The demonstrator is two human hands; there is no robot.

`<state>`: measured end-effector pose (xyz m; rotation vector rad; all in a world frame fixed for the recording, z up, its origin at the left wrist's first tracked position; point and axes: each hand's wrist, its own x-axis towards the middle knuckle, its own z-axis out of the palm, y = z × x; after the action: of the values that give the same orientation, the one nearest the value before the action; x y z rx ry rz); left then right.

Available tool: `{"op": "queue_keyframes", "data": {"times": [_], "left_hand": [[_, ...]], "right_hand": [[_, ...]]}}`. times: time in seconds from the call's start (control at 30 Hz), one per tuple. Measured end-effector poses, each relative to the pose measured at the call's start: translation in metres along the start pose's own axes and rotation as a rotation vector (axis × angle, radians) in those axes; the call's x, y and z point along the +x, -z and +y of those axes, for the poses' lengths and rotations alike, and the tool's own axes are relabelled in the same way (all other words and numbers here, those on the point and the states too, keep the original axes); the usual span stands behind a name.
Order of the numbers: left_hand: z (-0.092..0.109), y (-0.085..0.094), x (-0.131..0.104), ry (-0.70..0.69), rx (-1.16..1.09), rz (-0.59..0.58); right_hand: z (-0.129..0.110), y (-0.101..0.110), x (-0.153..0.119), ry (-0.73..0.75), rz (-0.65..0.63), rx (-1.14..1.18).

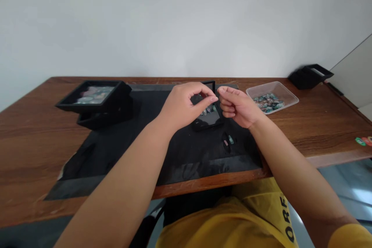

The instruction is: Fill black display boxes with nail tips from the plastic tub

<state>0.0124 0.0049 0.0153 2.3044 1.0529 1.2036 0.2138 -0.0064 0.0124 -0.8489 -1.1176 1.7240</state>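
Hovering by a black rectangular box, left hand arched, thumb and fingertips together, right hand curled, thumb against forefinger, any pinched piece indiscernible.

One camera sits on the person's head. It looks forward and down at the left hand and right hand, quite near, with the table under them and the wall behind.

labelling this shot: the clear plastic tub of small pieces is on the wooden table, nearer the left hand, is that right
No: the head view shows the clear plastic tub of small pieces on the wooden table, but nearer the right hand, not the left hand.
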Motion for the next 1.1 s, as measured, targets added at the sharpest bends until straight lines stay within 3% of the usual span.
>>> {"op": "queue_keyframes", "data": {"times": [0.1, 0.27, 0.53, 0.87, 1.1], "left_hand": [[-0.003, -0.001, 0.001, 0.043, -0.003, 0.095], [-0.01, -0.004, 0.001, 0.104, -0.071, 0.202], [-0.015, -0.004, 0.003, 0.176, -0.167, 0.124], [-0.014, -0.006, 0.002, 0.212, -0.322, -0.071], [-0.012, -0.003, 0.002, 0.221, -0.371, -0.085]], "right_hand": [[0.001, 0.002, 0.001, -0.008, 0.063, -0.047], [0.004, -0.001, 0.0, -0.033, -0.017, -0.107], [0.01, -0.006, -0.001, 0.039, -0.02, -0.069], [0.016, -0.01, 0.001, 0.125, 0.022, -0.062], [0.019, -0.012, 0.002, 0.115, 0.012, -0.034]]}}
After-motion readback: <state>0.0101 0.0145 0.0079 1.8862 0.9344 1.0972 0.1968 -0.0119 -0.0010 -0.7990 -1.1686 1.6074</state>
